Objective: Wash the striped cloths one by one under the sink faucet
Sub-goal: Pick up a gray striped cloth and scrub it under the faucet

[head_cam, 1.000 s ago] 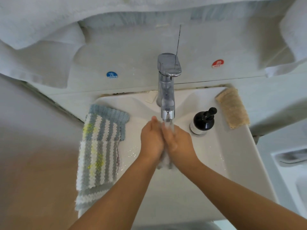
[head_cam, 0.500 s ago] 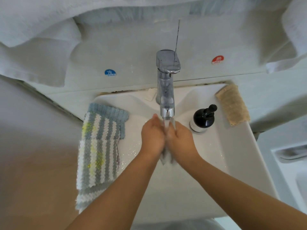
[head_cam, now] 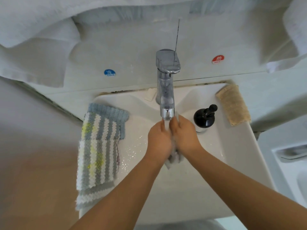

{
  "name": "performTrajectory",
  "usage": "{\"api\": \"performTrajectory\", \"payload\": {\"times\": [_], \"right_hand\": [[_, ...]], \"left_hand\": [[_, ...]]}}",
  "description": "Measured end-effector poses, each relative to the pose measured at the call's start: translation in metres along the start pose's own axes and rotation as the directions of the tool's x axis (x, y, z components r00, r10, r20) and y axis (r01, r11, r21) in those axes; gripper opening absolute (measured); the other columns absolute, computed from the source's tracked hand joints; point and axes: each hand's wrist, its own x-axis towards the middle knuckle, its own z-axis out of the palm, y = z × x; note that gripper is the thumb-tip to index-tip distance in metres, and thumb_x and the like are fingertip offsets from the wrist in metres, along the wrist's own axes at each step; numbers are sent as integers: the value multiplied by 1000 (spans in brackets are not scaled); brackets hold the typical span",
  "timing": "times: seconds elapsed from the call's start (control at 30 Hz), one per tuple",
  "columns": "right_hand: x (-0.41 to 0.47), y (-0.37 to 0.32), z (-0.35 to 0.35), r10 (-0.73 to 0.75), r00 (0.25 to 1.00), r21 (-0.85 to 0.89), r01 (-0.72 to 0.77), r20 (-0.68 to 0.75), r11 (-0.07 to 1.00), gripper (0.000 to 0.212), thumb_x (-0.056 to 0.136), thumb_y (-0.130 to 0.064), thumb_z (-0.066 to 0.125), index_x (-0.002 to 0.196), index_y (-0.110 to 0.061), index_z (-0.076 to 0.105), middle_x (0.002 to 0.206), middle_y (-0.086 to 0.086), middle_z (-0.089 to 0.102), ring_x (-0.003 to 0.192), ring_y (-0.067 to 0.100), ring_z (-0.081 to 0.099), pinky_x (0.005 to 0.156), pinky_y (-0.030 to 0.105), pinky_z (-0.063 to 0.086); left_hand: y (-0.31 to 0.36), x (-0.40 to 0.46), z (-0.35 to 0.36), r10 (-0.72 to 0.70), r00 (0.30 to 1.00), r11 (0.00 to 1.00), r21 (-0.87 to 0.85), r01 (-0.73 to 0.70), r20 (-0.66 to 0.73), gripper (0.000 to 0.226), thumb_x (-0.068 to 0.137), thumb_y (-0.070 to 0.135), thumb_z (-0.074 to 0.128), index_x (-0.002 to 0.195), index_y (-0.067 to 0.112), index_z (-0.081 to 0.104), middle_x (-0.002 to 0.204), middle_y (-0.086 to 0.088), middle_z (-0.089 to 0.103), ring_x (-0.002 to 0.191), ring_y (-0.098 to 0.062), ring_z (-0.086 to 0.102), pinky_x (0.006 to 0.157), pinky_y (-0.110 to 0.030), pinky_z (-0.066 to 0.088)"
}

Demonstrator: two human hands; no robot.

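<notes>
- My left hand and right hand meet over the middle of the sink, each grip curled tight around the same wet striped cloth; only its bunched lower end shows below my palms.
- Over the last second the hands have shifted a little up under the spout, and more of the cloth now hangs out beneath them. I read that as scrubbing mid-stroke, so this cloth is not yet finished.
- Water runs from the faucet straight onto the gap between my knuckles.
- The waiting striped cloths lie stacked over the sink's left edge, unmoved, so most of the task seems to remain.
- A black soap dispenser stands just right of my hands, and a beige sponge lies at the far right corner.
</notes>
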Motion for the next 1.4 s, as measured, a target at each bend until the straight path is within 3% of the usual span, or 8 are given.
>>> {"api": "performTrajectory", "payload": {"times": [0.23,0.4,0.57,0.77,0.87,1.03,1.23,1.4], "right_hand": [[-28,26,-6,12,992,107,-25,123,994,43,100,-35,42,75,-2,50,65,6,55,60,14,51,62,34,45],[-17,27,-19,-54,998,90,50,42,995,20,99,-11,40,102,-20,57,87,-4,60,73,7,55,63,9,42],[-6,16,-20,-118,943,-6,126,313,992,23,99,-40,45,81,-29,55,70,-13,55,61,-2,48,58,13,41],[2,14,-18,-110,912,99,76,395,992,29,98,-37,52,96,-10,62,89,9,65,78,21,57,80,36,49],[3,15,-15,-59,948,223,-13,312,975,25,101,-29,46,82,-21,60,80,2,57,77,17,53,78,36,45],[5,18,-15,147,952,417,-253,270,873,40,100,-42,46,108,-7,63,104,20,70,98,36,68,92,48,53],[1,26,-21,137,948,374,-242,287,895,34,95,-35,58,88,-2,65,83,10,70,76,23,67,71,29,55],[-4,29,-19,121,992,68,-124,37,990,42,93,-41,58,68,-14,38,61,1,38,54,12,36,51,21,35]], "left_hand": [[1,6,-20,114,993,992,-50,-115,-19,39,103,25,35,68,12,45,65,-8,49,62,-18,46,61,-33,39],[4,10,-34,198,976,977,64,-204,89,43,104,22,36,61,19,35,55,8,37,53,-7,35,54,-22,29],[0,18,-44,262,940,947,131,-294,219,41,100,15,43,59,17,44,52,12,44,49,-1,37,52,-16,33],[-8,20,-56,79,969,953,268,-141,232,65,92,63,42,85,6,73,82,-15,71,72,-12,63,73,-29,49],[-22,18,-68,-170,903,985,61,159,394,58,74,79,51,98,33,76,101,7,75,102,-13,67,98,-35,48],[-56,17,-65,56,813,786,-527,322,580,61,79,41,76,133,18,59,139,-10,57,128,-27,54,111,-49,38],[-53,18,-44,45,951,747,-643,172,307,34,99,21,49,123,0,61,122,-17,66,115,-30,63,95,-41,54],[-46,18,-33,179,974,982,-36,-186,-135,28,100,39,47,89,19,64,84,4,68,80,-9,65,73,-24,51]]}}
